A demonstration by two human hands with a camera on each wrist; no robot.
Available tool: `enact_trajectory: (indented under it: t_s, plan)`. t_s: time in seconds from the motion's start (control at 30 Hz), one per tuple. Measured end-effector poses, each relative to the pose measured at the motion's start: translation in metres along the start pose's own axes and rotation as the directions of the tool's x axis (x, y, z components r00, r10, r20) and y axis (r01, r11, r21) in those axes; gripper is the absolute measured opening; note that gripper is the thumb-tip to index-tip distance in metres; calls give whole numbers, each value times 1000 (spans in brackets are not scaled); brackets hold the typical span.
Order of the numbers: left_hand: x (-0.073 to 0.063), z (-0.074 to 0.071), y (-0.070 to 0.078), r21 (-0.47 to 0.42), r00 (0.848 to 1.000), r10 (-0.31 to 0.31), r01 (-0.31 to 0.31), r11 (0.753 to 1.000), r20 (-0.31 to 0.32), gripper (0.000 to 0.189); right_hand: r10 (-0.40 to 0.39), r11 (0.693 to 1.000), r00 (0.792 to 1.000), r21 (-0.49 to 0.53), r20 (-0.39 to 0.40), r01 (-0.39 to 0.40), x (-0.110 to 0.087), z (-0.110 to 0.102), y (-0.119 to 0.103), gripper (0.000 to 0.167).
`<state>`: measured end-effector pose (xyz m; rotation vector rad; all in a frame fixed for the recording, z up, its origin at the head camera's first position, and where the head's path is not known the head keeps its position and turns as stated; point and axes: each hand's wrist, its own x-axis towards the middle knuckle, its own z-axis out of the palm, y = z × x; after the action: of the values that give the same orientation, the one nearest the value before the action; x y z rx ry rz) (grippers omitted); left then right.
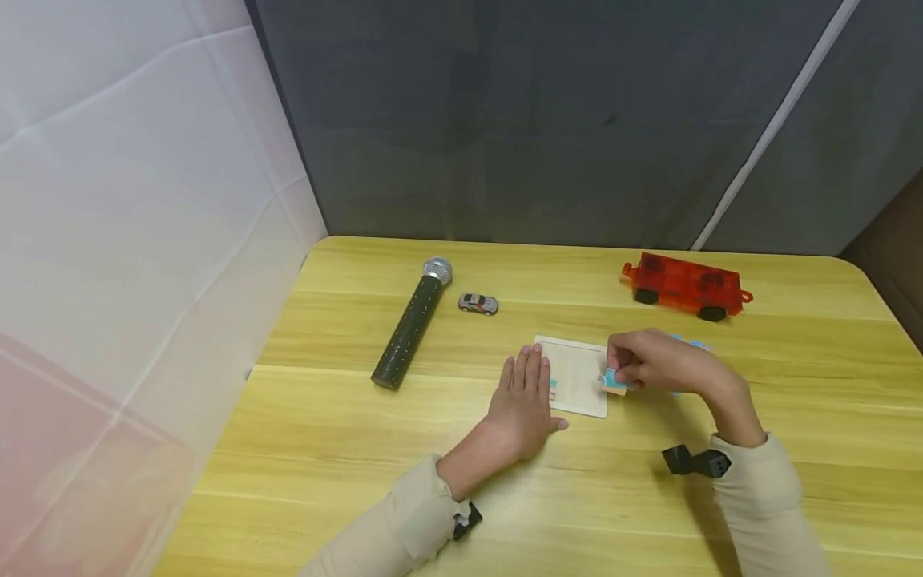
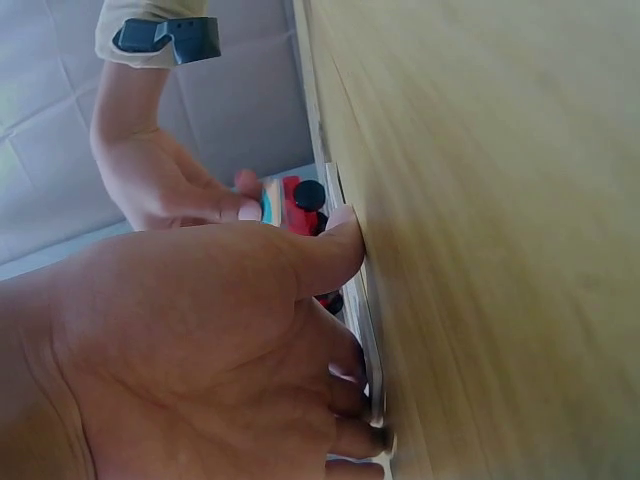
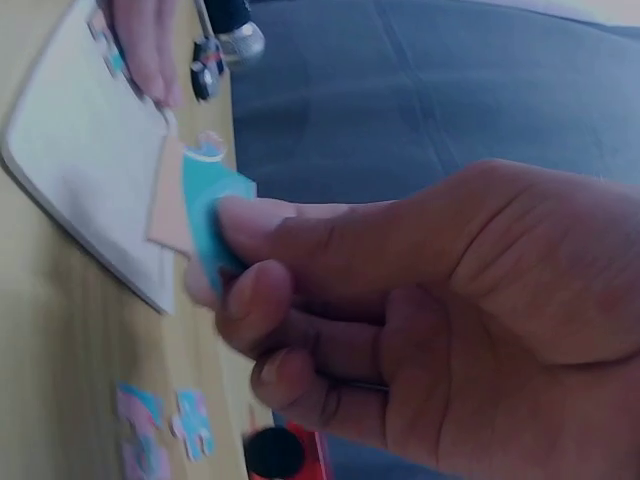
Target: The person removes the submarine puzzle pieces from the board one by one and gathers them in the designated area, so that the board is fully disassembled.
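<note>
A shallow, light wooden puzzle tray [image 1: 579,373] lies on the table. My left hand [image 1: 522,405] rests over its left side, fingers straight and thumb out to the side. Part of a teal-and-pink puzzle piece [image 1: 553,390] shows beside those fingers; the rest is covered. Above the tray's right edge, my right hand [image 1: 652,365] pinches a teal-and-peach puzzle piece [image 3: 205,195] between thumb and fingers. That piece is tilted in the right wrist view, apart from the tray floor. Several blue-and-pink puzzle pieces [image 3: 190,425] lie right of the tray, partly hidden by the right hand in the head view.
A black microphone [image 1: 411,328] with a silver head lies at the left, a small toy car [image 1: 478,304] beside it. Toward the back right stands a translucent red toy wagon [image 1: 685,284] with black wheels. A grey partition [image 1: 505,120] rises behind the wooden table [image 1: 303,449].
</note>
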<state>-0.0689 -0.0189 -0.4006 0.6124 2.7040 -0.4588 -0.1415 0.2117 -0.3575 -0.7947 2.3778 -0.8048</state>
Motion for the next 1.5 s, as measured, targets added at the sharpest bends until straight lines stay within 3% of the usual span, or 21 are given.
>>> enact_trajectory:
  t_s: [0.3, 0.7, 0.9, 1.07, 1.5]
  plan:
    - [-1, -1, -1, 1, 1000, 9, -9, 1000, -5, 89, 94, 990, 991, 97, 90, -103, -19, -12, 16, 18]
    - [0, 0, -1, -7, 1000, 3, -3, 1000, -6, 89, 111, 982, 986, 137, 122, -128, -32, -22, 31, 17]
    - [1, 1, -1, -36, 1000, 0, 0, 999, -2, 90, 223, 943, 956, 204, 190, -261, -36, -21, 36, 14]
    - [1, 2, -1, -31, 1000, 4, -4, 1000, -3, 89, 294, 927, 930, 171, 222, -334, -38, -19, 40, 23]
    - [0, 2, -1, -38, 1000, -9, 8, 999, -14, 91, 475, 875, 866, 24, 156, -484, -38, -13, 44, 32]
